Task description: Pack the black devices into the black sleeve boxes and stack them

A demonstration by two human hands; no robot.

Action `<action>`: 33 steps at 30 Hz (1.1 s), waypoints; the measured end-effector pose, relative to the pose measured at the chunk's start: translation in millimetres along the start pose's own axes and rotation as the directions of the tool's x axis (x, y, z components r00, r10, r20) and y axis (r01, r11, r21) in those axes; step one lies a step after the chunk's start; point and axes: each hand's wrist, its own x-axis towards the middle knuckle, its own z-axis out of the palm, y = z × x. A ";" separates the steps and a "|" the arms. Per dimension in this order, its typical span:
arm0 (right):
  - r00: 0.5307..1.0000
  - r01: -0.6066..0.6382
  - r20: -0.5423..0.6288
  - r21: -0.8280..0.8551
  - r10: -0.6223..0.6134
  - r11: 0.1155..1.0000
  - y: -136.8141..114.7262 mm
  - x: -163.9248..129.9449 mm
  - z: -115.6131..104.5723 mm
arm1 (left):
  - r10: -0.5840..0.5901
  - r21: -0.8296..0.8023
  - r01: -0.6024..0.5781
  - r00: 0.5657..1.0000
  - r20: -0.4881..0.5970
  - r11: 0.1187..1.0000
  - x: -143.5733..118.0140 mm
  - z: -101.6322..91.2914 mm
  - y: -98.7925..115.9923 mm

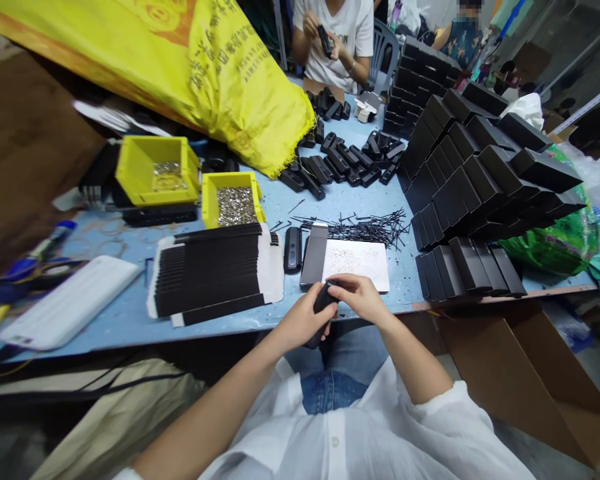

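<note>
My left hand is wrapped round a slim black plastic casing, held tilted just past the table's front edge, above my lap. The thumb and fingers of my right hand are pinched together at the casing's upper end; anything small between them is hidden. Just beyond my hands lies a white tray scattered with tiny metal bits, a dark grey box lying across its left side. Another black casing lies left of that box. Behind the tray is a loose heap of thin black rods.
Flattened black cartons lie at left, below two yellow bins of small metal parts. Black boxes are stacked at right. More casings lie farther back, near a yellow sack. A co-worker sits opposite, holding a black piece.
</note>
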 end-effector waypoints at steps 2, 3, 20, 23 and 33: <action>0.996 -0.016 -0.081 0.082 0.022 0.996 17.7 1.2 1.2 | 0.020 0.079 -0.020 1.000 -0.009 0.997 0.9 -11.5 -5.3; 0.988 -0.025 -0.147 0.131 0.045 0.991 25.5 1.8 -2.6 | 0.046 0.132 -0.040 0.998 -0.043 0.990 4.0 -20.7 -5.5; 0.742 0.200 -0.624 0.554 0.244 0.808 38.9 -15.3 -70.5 | 0.396 0.580 -0.182 0.878 -0.267 0.794 50.4 -63.1 2.7; 0.783 0.286 -0.622 0.381 0.015 0.879 11.6 4.4 -59.7 | 0.437 0.418 -0.325 0.876 -0.205 0.848 28.7 -76.8 -37.9; 0.944 0.283 -0.125 -0.165 -0.304 0.945 -46.1 25.1 -9.0 | 0.321 0.656 -0.109 0.923 -0.212 0.747 7.4 -56.2 -43.9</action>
